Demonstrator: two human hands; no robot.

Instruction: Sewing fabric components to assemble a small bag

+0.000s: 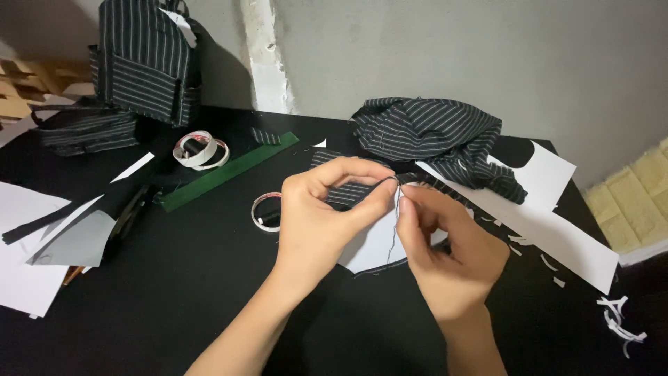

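My left hand (327, 216) and my right hand (445, 244) meet above the middle of the black table (174, 292). The left thumb and forefinger pinch a thin needle at the fingertips. The right thumb and forefinger pinch a dark thread (394, 233) that hangs down from where the fingers meet. Under the hands lies a rounded white paper piece (379, 251) edged with dark fabric. A strip of black striped fabric (341, 191) shows just behind the left hand.
A crumpled black striped cloth (435, 136) lies behind the hands on white paper (557, 230). A green ruler (229, 172), two tape rolls (200, 150) (264, 211), a striped bag (146, 59), paper sheets (28, 244) and paper scraps (619, 324) lie around.
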